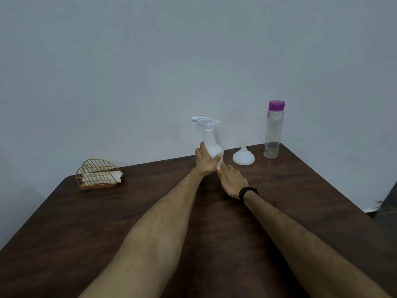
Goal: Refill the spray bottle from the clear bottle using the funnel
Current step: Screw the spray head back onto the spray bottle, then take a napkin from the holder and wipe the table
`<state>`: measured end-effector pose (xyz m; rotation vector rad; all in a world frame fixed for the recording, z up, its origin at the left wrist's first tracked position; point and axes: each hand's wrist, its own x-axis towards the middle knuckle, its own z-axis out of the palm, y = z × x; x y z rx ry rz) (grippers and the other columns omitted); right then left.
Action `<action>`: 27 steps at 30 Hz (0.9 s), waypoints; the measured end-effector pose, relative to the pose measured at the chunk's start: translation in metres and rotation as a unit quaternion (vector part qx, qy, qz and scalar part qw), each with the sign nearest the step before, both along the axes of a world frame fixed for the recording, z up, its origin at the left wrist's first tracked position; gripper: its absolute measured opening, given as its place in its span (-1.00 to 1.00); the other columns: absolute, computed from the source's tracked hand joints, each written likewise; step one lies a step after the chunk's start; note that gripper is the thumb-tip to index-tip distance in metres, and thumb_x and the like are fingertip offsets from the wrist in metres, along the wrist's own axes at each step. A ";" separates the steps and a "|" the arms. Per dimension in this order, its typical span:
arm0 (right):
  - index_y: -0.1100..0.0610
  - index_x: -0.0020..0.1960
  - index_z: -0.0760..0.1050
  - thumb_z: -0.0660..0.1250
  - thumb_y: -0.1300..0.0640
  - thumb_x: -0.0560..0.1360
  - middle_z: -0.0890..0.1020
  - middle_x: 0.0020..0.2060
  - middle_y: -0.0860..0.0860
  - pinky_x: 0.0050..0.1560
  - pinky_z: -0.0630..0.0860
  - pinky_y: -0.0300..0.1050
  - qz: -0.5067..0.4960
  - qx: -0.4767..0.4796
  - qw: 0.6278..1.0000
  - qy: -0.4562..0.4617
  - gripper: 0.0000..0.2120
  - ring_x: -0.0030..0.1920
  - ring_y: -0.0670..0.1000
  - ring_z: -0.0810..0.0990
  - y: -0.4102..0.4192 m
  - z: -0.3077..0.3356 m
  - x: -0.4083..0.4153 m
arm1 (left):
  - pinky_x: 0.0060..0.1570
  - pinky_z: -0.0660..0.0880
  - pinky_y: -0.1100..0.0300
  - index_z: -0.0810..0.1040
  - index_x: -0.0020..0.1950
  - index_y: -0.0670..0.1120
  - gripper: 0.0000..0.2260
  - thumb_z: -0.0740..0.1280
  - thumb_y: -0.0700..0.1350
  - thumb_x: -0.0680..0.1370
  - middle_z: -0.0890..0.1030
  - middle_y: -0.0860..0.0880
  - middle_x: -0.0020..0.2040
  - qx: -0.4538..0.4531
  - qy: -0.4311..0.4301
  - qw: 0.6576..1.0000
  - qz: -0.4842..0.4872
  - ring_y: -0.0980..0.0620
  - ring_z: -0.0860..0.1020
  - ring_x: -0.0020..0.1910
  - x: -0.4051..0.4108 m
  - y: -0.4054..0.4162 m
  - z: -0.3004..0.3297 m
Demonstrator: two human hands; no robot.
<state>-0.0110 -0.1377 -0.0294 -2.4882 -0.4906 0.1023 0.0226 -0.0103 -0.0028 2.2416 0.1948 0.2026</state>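
Along the table's [300,201] far edge: clear bottle [273,134] capped at the right corner; spray bottle [211,145], head on, wrapped by left hand [205,161]; funnel [243,157] inverted between. Right hand [231,182] flat, fingers loosely extended, holding nothing. Nothing poured yet.

One spray bottle [209,143], one funnel [243,158], one clear bottle [274,130], one napkin holder [98,175] — two hands [206,161].

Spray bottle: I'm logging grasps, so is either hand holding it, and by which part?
The left hand grips the spray bottle around its lower body. The right hand is open beside the base, holding nothing.
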 end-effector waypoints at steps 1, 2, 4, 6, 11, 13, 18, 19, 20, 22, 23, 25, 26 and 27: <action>0.20 0.54 0.20 -0.11 -0.10 0.69 0.32 0.51 0.14 0.52 0.11 0.10 -0.002 -0.024 1.000 -0.006 -0.46 0.52 0.12 0.23 -0.002 -0.004 0.001 | 0.48 0.22 -0.06 -0.12 0.62 -0.07 -0.25 0.31 0.01 0.62 0.07 -0.18 0.54 -0.002 0.009 1.000 -0.008 -0.20 0.21 0.50 0.001 0.000 0.001; 0.20 0.54 0.19 -0.08 -0.11 0.69 0.32 0.51 0.15 0.52 0.11 0.11 -0.001 -0.053 0.998 -0.015 -0.45 0.52 0.12 0.24 -0.004 -0.006 0.003 | 0.50 0.18 -0.06 -0.18 0.62 -0.08 -0.23 0.29 0.02 0.63 0.01 -0.17 0.58 -0.004 0.022 1.000 -0.017 -0.20 0.16 0.53 -0.002 0.001 0.002; 0.20 0.59 0.07 -0.03 -0.15 0.67 0.20 0.56 0.14 0.54 0.04 0.10 0.004 -0.111 0.993 -0.029 -0.38 0.57 0.12 0.14 -0.004 -0.011 0.004 | 0.54 0.07 -0.04 -0.31 0.61 -0.11 -0.16 0.27 0.06 0.64 -0.13 -0.16 0.63 -0.007 0.054 0.998 -0.033 -0.17 0.02 0.60 -0.013 0.007 0.001; 0.18 0.61 -0.02 -0.04 -0.22 0.65 0.08 0.60 0.12 0.56 -0.03 0.11 0.003 -0.154 0.987 -0.039 -0.32 0.59 0.10 0.04 -0.002 -0.014 0.001 | 0.56 0.00 -0.02 -0.37 0.59 -0.13 -0.10 0.28 0.12 0.63 -0.20 -0.15 0.64 0.005 0.087 0.995 -0.039 -0.14 -0.07 0.62 -0.032 0.024 -0.004; 0.14 0.63 -0.07 -0.11 -0.28 0.64 -0.04 0.61 0.10 0.55 -0.11 0.11 -0.002 -0.199 0.979 -0.034 -0.29 0.61 0.10 -0.07 0.007 -0.015 -0.019 | 0.59 -0.07 0.03 -0.14 0.64 -0.11 -0.22 0.12 0.28 0.63 -0.10 -0.10 0.66 0.219 0.128 0.966 -0.047 -0.04 -0.08 0.63 -0.089 0.099 -0.030; 0.13 0.63 -0.04 -0.08 -0.25 0.65 -0.04 0.61 0.11 0.56 -0.11 0.10 0.024 -0.196 0.980 -0.032 -0.32 0.61 0.10 -0.07 0.014 -0.014 -0.030 | 0.58 -0.07 0.02 -0.03 0.65 -0.09 -0.28 0.04 0.31 0.64 -0.04 -0.11 0.66 0.276 0.134 0.951 -0.033 -0.05 -0.05 0.63 -0.112 0.129 -0.031; 0.08 0.60 0.11 0.13 -0.21 0.63 0.13 0.59 0.07 0.56 0.05 0.16 0.124 -0.145 0.982 0.004 -0.36 0.58 0.11 0.11 0.056 0.002 -0.052 | 0.56 -0.08 -0.05 0.02 0.65 -0.03 -0.32 -0.02 0.32 0.64 -0.03 -0.11 0.66 0.305 0.158 0.939 0.005 -0.07 -0.05 0.63 -0.168 0.187 -0.026; 0.07 0.59 0.14 0.18 -0.20 0.62 0.20 0.57 0.07 0.54 0.13 0.16 0.139 -0.126 0.982 0.014 -0.36 0.55 0.10 0.19 0.069 0.008 -0.055 | 0.56 -0.08 -0.08 0.01 0.65 -0.02 -0.31 -0.04 0.34 0.63 -0.04 -0.10 0.66 0.310 0.165 0.936 0.014 -0.07 -0.06 0.63 -0.178 0.195 -0.025; 0.07 0.58 0.17 0.21 -0.20 0.60 0.25 0.55 0.06 0.51 0.21 0.14 0.152 -0.107 0.982 0.019 -0.36 0.52 0.10 0.26 0.083 0.015 -0.057 | 0.56 -0.07 -0.10 0.00 0.65 -0.01 -0.30 -0.05 0.35 0.62 -0.04 -0.09 0.66 0.313 0.168 0.934 0.024 -0.06 -0.06 0.63 -0.188 0.203 -0.025; 0.07 0.55 0.23 0.24 -0.18 0.60 0.33 0.51 0.06 0.45 0.31 0.07 0.169 -0.080 0.982 0.006 -0.39 0.46 0.10 0.35 0.114 0.029 -0.059 | 0.56 -0.08 -0.12 -0.01 0.65 -0.01 -0.28 -0.07 0.37 0.61 -0.04 -0.07 0.66 0.316 0.159 0.934 0.050 -0.05 -0.06 0.63 -0.205 0.214 -0.028; 0.07 0.52 0.27 0.25 -0.16 0.60 0.38 0.48 0.06 0.44 0.34 0.05 0.175 -0.070 0.982 -0.007 -0.42 0.44 0.09 0.38 0.132 0.036 -0.060 | 0.56 -0.09 -0.13 0.00 0.65 -0.01 -0.28 -0.07 0.37 0.61 -0.03 -0.06 0.66 0.317 0.155 0.933 0.064 -0.04 -0.06 0.63 -0.211 0.218 -0.031; 0.08 0.48 0.35 0.28 -0.11 0.60 0.47 0.41 0.05 0.41 0.38 0.04 0.186 -0.050 0.981 -0.027 -0.49 0.39 0.06 0.45 0.166 0.049 -0.058 | 0.56 -0.10 -0.15 0.01 0.65 -0.01 -0.27 -0.09 0.39 0.60 -0.02 -0.05 0.66 0.318 0.149 0.932 0.087 -0.03 -0.05 0.63 -0.219 0.223 -0.036; 0.08 0.45 0.39 0.29 -0.09 0.60 0.51 0.36 0.04 0.38 0.40 0.04 0.188 -0.040 0.981 -0.034 -0.52 0.35 0.05 0.48 0.183 0.054 -0.056 | 0.56 -0.10 -0.16 0.01 0.65 -0.01 -0.26 -0.09 0.40 0.59 -0.02 -0.05 0.66 0.319 0.146 0.932 0.094 -0.02 -0.05 0.63 -0.220 0.224 -0.038; 0.08 0.42 0.43 0.31 -0.07 0.59 0.55 0.32 0.04 0.36 0.43 0.04 0.188 -0.030 0.981 -0.043 -0.56 0.32 0.04 0.51 0.201 0.058 -0.052 | 0.57 -0.10 -0.16 0.01 0.65 -0.01 -0.26 -0.09 0.40 0.59 -0.02 -0.04 0.66 0.319 0.144 0.932 0.098 -0.02 -0.05 0.63 -0.218 0.228 -0.040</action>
